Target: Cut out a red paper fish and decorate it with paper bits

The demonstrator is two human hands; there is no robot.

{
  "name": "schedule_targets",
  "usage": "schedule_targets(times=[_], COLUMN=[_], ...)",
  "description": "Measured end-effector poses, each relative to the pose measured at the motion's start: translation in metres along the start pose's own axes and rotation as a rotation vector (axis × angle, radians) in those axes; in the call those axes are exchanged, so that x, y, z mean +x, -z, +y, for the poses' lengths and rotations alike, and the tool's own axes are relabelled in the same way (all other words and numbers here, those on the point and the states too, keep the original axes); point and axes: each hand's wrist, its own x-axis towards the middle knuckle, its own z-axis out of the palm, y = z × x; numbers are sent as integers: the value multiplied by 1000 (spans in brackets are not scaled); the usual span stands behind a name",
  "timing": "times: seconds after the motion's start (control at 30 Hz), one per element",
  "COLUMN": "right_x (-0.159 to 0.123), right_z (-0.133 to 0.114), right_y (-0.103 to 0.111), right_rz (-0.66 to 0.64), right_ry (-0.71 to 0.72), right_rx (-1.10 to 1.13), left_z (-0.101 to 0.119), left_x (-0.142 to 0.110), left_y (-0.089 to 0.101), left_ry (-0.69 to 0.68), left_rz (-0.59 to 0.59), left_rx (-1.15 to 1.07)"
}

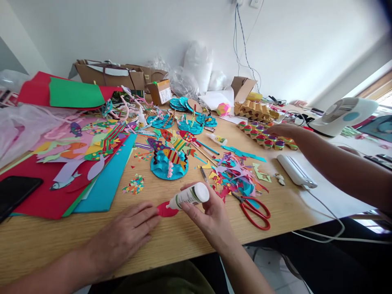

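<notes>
My right hand point(211, 216) is wrapped round a white glue bottle point(192, 195), tilted with its nozzle down at a small red paper cutout point(168, 210). The nozzle tip meets the cutout or sits just above it; I cannot tell which. My left hand point(128, 226) lies flat on the table, fingers stretched out, fingertips at the cutout's left edge. Behind the bottle stands a blue scalloped base point(169, 171) with patterned paper fish point(176, 158) on it. Tiny coloured paper bits point(134, 185) lie in a heap left of the base.
Red-handled scissors point(254, 210) and paper scraps point(235, 175) lie to the right. Coloured sheets point(101, 179) and a black phone point(18, 194) are at left. Another person's arm point(330, 163) reaches over painted egg cartons point(266, 136). A white device point(295, 171) trails a cable near the edge.
</notes>
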Motion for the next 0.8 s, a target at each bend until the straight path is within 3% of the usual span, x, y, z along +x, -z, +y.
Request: schedule_targets(times=[0.17,0.57,0.8], right_x=[6,11,14], right_z=[-2,-4,-2], right_y=[-7,-12,-14], right_rz=[-64,-92,-116], right_ry=[33,112,147], right_rx=[-99,-231,-282], left_z=[-9,-10,-9], left_x=[11,8,9], left_y=[-3,-5,-5], left_ry=[-95,-65,-94], left_rz=[-25,-52,-7], left_rx=[57,0,29])
